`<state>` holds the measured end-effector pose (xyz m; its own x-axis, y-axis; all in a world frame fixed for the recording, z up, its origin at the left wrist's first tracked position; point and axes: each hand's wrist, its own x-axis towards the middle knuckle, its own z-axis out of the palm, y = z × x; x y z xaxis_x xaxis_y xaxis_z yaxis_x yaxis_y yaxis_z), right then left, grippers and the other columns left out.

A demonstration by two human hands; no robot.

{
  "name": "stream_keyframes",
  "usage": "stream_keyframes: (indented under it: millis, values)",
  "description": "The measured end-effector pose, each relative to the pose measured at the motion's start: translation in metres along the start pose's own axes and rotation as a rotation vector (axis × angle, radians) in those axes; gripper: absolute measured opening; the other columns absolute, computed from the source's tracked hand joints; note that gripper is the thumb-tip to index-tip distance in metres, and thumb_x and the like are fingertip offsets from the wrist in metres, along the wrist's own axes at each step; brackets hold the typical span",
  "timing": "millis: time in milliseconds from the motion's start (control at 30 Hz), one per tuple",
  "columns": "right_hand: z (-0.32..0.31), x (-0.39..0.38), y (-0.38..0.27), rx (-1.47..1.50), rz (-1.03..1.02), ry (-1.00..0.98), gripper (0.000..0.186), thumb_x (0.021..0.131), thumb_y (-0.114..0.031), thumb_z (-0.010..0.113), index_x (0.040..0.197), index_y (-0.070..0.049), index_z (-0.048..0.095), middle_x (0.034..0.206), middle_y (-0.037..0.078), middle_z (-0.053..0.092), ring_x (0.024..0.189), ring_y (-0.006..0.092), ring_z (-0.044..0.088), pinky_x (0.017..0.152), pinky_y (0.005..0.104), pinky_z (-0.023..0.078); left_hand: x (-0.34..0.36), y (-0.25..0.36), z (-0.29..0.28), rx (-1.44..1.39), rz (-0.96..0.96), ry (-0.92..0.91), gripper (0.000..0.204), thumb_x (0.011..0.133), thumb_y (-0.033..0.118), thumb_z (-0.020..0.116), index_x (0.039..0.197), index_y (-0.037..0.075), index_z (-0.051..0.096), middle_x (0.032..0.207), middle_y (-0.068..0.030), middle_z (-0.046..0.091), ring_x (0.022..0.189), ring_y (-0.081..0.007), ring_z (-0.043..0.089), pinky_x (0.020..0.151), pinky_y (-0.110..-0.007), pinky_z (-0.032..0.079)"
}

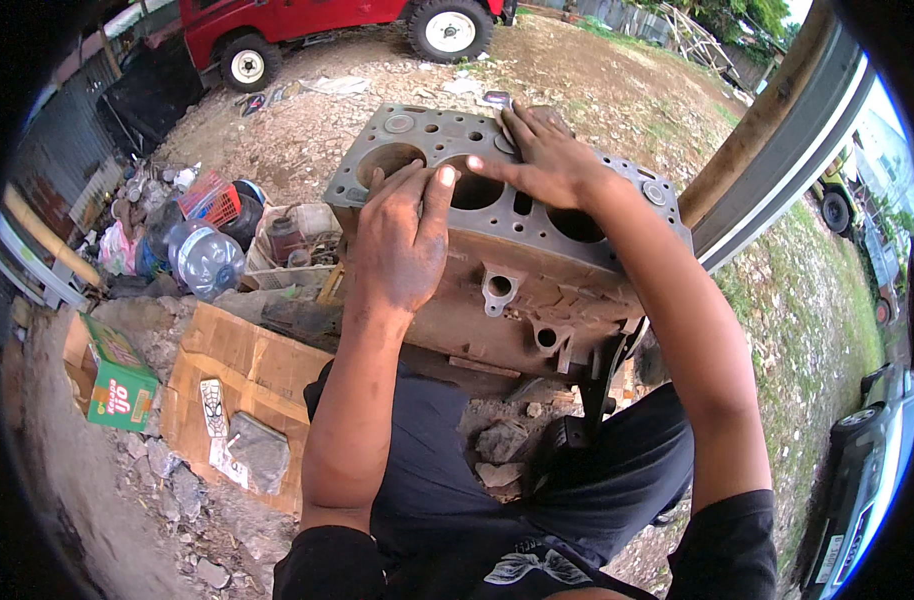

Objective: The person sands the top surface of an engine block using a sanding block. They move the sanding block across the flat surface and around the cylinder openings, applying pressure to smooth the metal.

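A greyish-brown metal engine block (427,255) stands in front of me, its flat top dotted with bolt holes and large round cylinder bores (474,190). My left hand (407,230) is at the front rim of the leftmost bores, fingers bent and pressed together, thumb alongside. Its fingertips are partly hidden, and I cannot make out anything held in them. Over the far edge of the top lies my right hand (552,160), fingers stretched forward and thumb pointing left toward the middle bore. Dark smudges mark both hands.
Flattened cardboard (202,370) with a grey slab (260,450) lies left, beside a green carton (112,375). Beyond are a clear plastic bottle (207,255) and a red crate (212,198). A post (767,130) rises at right. Stones (500,442) lie below the block; a red vehicle (307,22) stands behind.
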<state>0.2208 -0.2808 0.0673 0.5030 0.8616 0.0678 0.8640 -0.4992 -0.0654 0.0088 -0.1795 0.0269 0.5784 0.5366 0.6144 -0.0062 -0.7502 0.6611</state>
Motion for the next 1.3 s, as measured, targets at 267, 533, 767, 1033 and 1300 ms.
stream_keyframes:
  millis: [267, 533, 767, 1033, 1300]
  values:
    - [-0.004, -0.009, -0.017, 0.032, -0.037, 0.010, 0.132, 0.089, -0.100, 0.040, 0.173, 0.001, 0.026, 0.181, 0.025, 0.020, 0.170, 0.0380, 0.015, 0.139, 0.0463, 0.017, -0.001, 0.011, -0.010, -0.071, -0.044, -0.020, 0.049, 0.118, 0.037, 0.049, 0.121, -0.003, 0.077, 0.112, -0.0224, 0.079, 0.107, -0.0390, 0.075, 0.096, -0.044, 0.055]
    - [0.001, -0.013, -0.023, -0.027, -0.159, 0.000, 0.133, 0.089, -0.102, 0.037, 0.173, 0.001, 0.025, 0.181, 0.023, 0.022, 0.170, 0.0367, 0.017, 0.139, 0.0454, 0.017, 0.002, 0.003, -0.020, -0.130, -0.060, 0.162, 0.047, 0.118, 0.031, 0.047, 0.111, -0.003, 0.078, 0.109, -0.0236, 0.078, 0.105, -0.0420, 0.074, 0.095, -0.048, 0.055]
    - [0.005, 0.015, -0.048, -0.065, -0.167, 0.000, 0.132, 0.091, -0.101, 0.034, 0.174, 0.002, 0.022, 0.182, 0.022, 0.020, 0.169, 0.0386, 0.018, 0.139, 0.0453, 0.018, 0.000, -0.020, -0.035, -0.098, -0.192, 0.208, 0.060, 0.120, 0.044, 0.042, 0.126, -0.005, 0.077, 0.115, -0.0191, 0.080, 0.107, -0.0265, 0.073, 0.100, -0.039, 0.053]
    - [-0.006, 0.045, -0.048, -0.020, -0.141, -0.063, 0.134, 0.090, -0.101, 0.032, 0.174, 0.002, 0.018, 0.183, 0.023, 0.015, 0.171, 0.0365, 0.010, 0.139, 0.0452, 0.015, 0.000, -0.026, -0.040, -0.152, -0.257, 0.225, 0.053, 0.119, 0.036, 0.041, 0.120, -0.003, 0.077, 0.117, -0.0272, 0.076, 0.112, -0.0440, 0.070, 0.100, -0.049, 0.052]
    - [-0.006, 0.008, -0.055, -0.046, -0.359, -0.113, 0.131, 0.091, -0.101, 0.034, 0.176, -0.002, 0.016, 0.184, 0.021, 0.013, 0.170, 0.0379, 0.009, 0.140, 0.0468, 0.012, 0.000, -0.041, -0.039, -0.059, -0.180, 0.178, 0.054, 0.117, 0.045, 0.046, 0.137, -0.001, 0.066, 0.136, -0.0283, 0.066, 0.127, -0.0494, 0.062, 0.110, -0.053, 0.048]
